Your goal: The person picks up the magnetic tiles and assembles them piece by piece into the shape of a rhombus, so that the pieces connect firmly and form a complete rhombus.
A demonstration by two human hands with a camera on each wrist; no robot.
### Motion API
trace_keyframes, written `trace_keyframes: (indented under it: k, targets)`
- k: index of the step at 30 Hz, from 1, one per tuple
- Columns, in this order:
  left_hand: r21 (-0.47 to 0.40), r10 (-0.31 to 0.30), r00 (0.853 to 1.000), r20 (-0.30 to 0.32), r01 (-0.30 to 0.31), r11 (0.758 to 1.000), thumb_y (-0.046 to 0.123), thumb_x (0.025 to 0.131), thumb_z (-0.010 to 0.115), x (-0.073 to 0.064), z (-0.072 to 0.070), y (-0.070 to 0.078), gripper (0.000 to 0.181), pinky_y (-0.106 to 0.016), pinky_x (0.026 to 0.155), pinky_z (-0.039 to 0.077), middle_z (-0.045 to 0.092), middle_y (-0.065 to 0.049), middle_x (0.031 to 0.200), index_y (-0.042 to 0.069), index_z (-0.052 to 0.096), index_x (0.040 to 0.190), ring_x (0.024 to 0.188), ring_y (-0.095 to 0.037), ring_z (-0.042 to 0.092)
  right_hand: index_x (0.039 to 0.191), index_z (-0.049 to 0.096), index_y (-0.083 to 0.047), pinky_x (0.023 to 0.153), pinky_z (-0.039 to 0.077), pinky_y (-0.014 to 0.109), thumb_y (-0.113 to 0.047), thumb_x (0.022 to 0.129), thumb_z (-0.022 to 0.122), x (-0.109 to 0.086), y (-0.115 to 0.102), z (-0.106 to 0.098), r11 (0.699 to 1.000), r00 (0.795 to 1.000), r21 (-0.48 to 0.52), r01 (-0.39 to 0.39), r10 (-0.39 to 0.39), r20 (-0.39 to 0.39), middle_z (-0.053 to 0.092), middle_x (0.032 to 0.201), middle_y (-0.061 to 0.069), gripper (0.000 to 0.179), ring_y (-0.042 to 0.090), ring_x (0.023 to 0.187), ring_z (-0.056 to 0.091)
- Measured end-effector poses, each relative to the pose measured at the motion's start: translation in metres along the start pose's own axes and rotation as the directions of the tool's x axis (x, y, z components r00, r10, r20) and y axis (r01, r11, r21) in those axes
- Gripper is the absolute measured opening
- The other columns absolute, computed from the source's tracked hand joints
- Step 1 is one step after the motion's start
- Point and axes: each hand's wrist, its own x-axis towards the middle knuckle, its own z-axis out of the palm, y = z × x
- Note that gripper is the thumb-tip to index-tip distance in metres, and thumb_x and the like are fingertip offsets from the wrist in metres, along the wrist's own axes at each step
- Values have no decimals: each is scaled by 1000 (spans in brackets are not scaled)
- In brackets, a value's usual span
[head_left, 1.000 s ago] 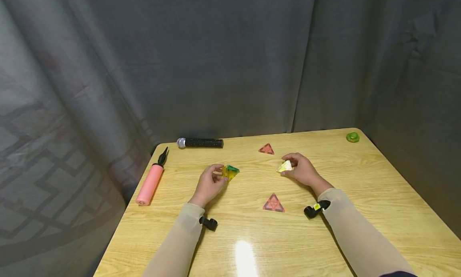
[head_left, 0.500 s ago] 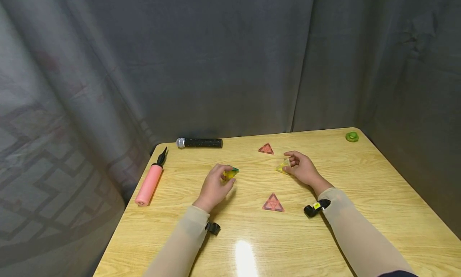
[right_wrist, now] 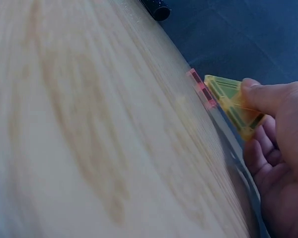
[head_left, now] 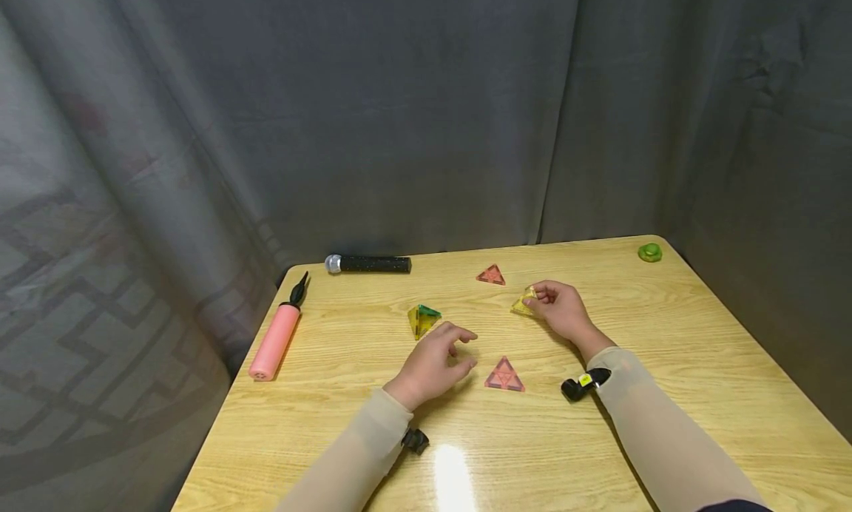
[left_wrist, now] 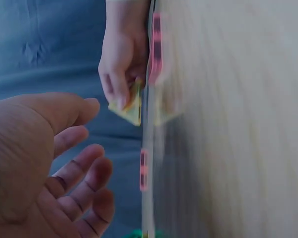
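Note:
My left hand point(head_left: 435, 364) hovers over the table, fingers loosely bent and holding nothing. It sits between a standing yellow-and-green tile shape point(head_left: 423, 320) and the nearer red triangular tile point(head_left: 504, 375). On the right, my right hand point(head_left: 560, 312) pinches a translucent yellow triangular tile point(head_left: 522, 303) between thumb and fingers. The right wrist view shows this tile point(right_wrist: 231, 101) tilted, with the thumb on its face and the other fingers curled behind. A second red triangular tile point(head_left: 491, 275) lies flat farther back.
A black microphone point(head_left: 369, 264) with a silver head lies along the back edge. A pink hand pump point(head_left: 276, 342) lies at the left edge of the wooden table point(head_left: 665, 423). A small green object point(head_left: 649, 252) rests in the far right corner. Grey curtains point(head_left: 399, 112) hang behind.
My left hand has let go of the yellow-and-green tile shape and moved right and nearer to me. The right hand stays in place, with the yellow tile turned slightly in its fingers.

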Motion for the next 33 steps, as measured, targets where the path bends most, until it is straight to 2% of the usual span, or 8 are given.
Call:
trace_keyframes:
  k: [5, 8, 11, 15, 20, 23, 30, 33]
  targets:
    - [19, 36, 995, 92, -38, 999, 28, 97, 78, 0, 9, 15, 42, -17, 66, 47, 62, 1, 115, 19, 66, 137, 76, -4, 54, 109, 72, 2, 67, 47, 20, -12, 95, 80, 0, 0, -1, 999, 996, 30, -10, 12, -83, 63, 94, 11, 22, 19, 81, 55]
    - [9, 69, 987, 145, -71, 997, 27, 98, 77, 0, 15, 22, 41, -15, 65, 46, 59, 1, 115, 16, 68, 136, 71, 0, 50, 108, 72, 2, 65, 46, 20, -12, 95, 80, -1, -1, -1, 999, 995, 50, 3, 2, -101, 62, 94, 12, 20, 20, 80, 54]
    - [-1, 104, 977, 186, -105, 994, 28, 98, 77, 1, 19, 28, 41, -13, 66, 46, 58, 1, 116, 14, 68, 136, 72, 2, 50, 107, 72, 1, 64, 46, 20, -12, 95, 80, -1, -3, -1, 999, 995, 50, 20, -15, -100, 62, 93, 13, 20, 21, 79, 54]
    - [7, 133, 965, 224, -138, 990, 31, 97, 79, 1, 25, 33, 43, -12, 75, 46, 58, 5, 118, 16, 69, 136, 83, 0, 53, 107, 73, 2, 64, 46, 20, -11, 94, 80, 0, -2, 0, 999, 994, 48, 22, -17, -104, 62, 92, 13, 20, 20, 78, 55]
    - [82, 188, 946, 265, -216, 973, 35, 96, 79, 0, 29, 37, 43, -17, 98, 46, 61, 8, 123, 19, 71, 135, 110, -2, 57, 107, 73, 1, 64, 46, 20, -11, 94, 80, 0, 0, 1, 999, 995, 42, 16, -11, -104, 63, 93, 12, 19, 20, 78, 55]
    - [128, 211, 936, 280, -255, 958, 36, 97, 77, -1, 29, 39, 43, -20, 104, 45, 61, 7, 128, 21, 71, 137, 118, -5, 56, 108, 73, 0, 64, 45, 20, -13, 95, 80, -1, 1, 0, 999, 995, 40, 15, -11, -96, 63, 93, 12, 19, 19, 78, 54]
    - [242, 208, 937, 280, -279, 929, 39, 98, 76, -1, 30, 40, 42, -25, 99, 46, 61, 8, 132, 23, 72, 136, 116, -9, 55, 107, 73, 0, 63, 44, 22, -13, 94, 81, -1, 1, 0, 999, 995, 36, 21, -17, -97, 61, 91, 11, 19, 19, 76, 52]
    - [295, 187, 943, 275, -268, 917, 42, 98, 74, -1, 31, 38, 45, -30, 96, 48, 60, 8, 136, 24, 70, 139, 118, -10, 55, 107, 73, 0, 63, 44, 21, -13, 94, 81, -1, 2, 0, 999, 996, 32, 16, -13, -93, 61, 91, 11, 19, 19, 77, 53]
